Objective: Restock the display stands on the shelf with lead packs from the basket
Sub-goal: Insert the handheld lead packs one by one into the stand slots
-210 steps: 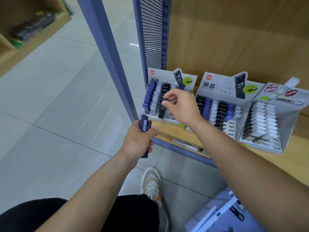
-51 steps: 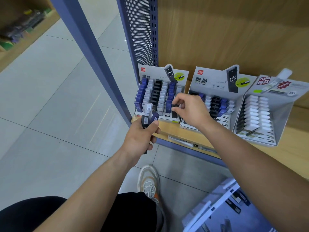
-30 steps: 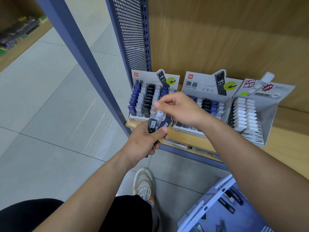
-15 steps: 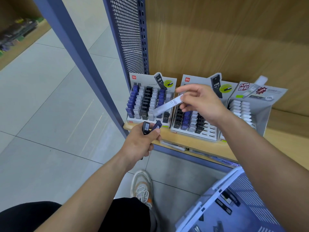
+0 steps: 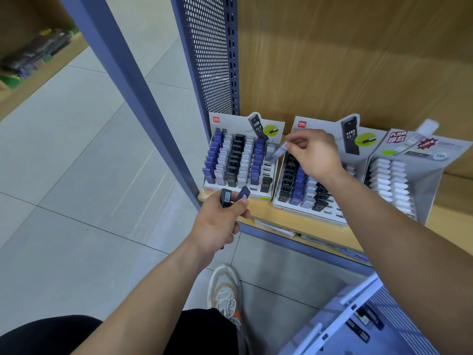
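Wooden shelf [image 5: 286,220] holds our stands [image 5: 320,123], the basket [image 5: 330,326] sits lower right. We curl our left hand [image 5: 217,222] round two spare packs [image 5: 226,197], kept ready; our right hand [image 5: 314,156] pinches a pale pack [image 5: 277,152] over the left stand's [image 5: 230,124] empty slots.

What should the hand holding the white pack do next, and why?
Probably the right hand should lower the white pack into an empty slot in the left stand's rightmost column: the pack hangs just above it, and bare slots show there.
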